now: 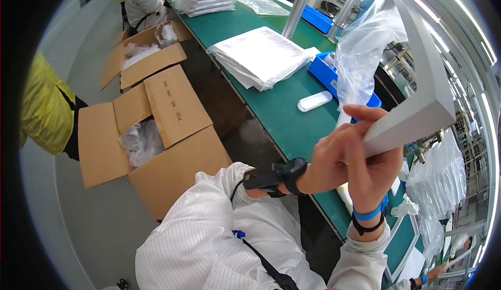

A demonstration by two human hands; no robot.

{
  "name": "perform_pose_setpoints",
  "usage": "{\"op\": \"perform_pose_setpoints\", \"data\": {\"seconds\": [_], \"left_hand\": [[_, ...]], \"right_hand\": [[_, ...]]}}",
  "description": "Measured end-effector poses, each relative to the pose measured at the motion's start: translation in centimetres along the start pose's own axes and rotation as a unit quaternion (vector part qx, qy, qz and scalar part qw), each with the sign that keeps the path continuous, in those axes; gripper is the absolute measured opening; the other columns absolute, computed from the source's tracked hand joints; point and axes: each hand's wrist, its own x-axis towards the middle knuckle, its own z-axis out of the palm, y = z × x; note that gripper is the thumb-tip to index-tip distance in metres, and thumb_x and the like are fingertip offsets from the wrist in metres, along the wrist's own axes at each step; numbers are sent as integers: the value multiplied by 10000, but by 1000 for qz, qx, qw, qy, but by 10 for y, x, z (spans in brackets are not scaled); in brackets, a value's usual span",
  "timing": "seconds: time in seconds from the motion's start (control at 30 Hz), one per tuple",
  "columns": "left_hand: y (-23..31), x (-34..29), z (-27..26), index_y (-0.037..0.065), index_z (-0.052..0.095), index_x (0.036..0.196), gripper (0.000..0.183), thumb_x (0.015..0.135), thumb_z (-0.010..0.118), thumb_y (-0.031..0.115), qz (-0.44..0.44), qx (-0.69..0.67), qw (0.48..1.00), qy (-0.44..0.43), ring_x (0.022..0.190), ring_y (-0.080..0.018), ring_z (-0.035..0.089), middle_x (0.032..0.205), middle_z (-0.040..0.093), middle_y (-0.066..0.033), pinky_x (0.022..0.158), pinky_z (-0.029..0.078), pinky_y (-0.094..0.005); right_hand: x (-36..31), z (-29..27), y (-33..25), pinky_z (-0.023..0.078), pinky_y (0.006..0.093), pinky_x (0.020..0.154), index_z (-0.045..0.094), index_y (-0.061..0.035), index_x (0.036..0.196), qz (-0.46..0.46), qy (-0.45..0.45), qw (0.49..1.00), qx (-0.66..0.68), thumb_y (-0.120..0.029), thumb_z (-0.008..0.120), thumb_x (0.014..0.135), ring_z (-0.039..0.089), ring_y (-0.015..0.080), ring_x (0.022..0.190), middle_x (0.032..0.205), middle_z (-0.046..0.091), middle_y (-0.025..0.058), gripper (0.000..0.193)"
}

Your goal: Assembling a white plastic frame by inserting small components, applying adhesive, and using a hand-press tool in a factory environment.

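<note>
A white angular frame (417, 115) is raised in front of me, its long side running up toward the upper right. My right hand (374, 178), with a blue band at the wrist, is closed around its lower end. Beside it, my left hand (331, 157) grips the same end; some of its fingers are hidden behind the frame and the right hand. A clear plastic bag (365, 47) hangs behind the frame; whether it touches the frame I cannot tell. A small white rounded case (314, 101) lies on the green table (292, 125).
Stacked white wrapped sheets (261, 55) lie on the table, with blue bins (326, 73) beyond. Open cartons (180, 167) holding plastic bags stand left. A person in yellow (44, 104) is at far left. Another white frame (402, 245) lies at lower right.
</note>
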Motion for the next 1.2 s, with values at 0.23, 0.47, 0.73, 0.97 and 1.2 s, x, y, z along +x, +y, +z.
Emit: {"op": "perform_pose_setpoints", "data": {"seconds": [0.23,0.47,0.73,0.97,1.2], "left_hand": [[3,34,-15,-27,611,1162,418,774,486,64,156,14,957,-245,1087,-401,564,1207,585,-221,969,433,-460],[-132,148,-32,-39,554,1238,402,882,622,135,109,168,978,58,1107,-336,559,1209,568,-226,981,430,-408],[-116,131,-135,6,489,1310,349,1006,519,175,-391,-293,854,-178,776,-62,602,916,626,-8,691,500,-191],[-29,54,-182,86,529,1324,438,983,575,356,-534,-215,813,-87,941,-130,603,1036,645,-25,784,504,-260],[47,25,-325,33,592,1236,405,864,725,124,-188,139,959,-163,1032,-143,609,1163,653,-63,925,501,-337]], "right_hand": [[-17,-58,12,527,357,784,542,35,1024,-76,104,992,8,55,529,835,674,256,810,907,665,194,191],[-61,-163,16,476,281,468,466,26,1155,-168,62,981,81,-94,520,853,561,184,490,707,634,149,330],[-108,-214,49,372,207,359,275,61,1469,-53,104,930,347,-376,686,911,393,71,341,570,512,14,819],[-90,-195,64,347,175,352,222,82,1486,-25,139,913,382,-280,700,911,402,59,339,576,522,23,830],[-75,-175,76,371,130,444,233,87,1481,17,36,879,475,-223,633,959,475,40,429,667,548,35,727]]}}
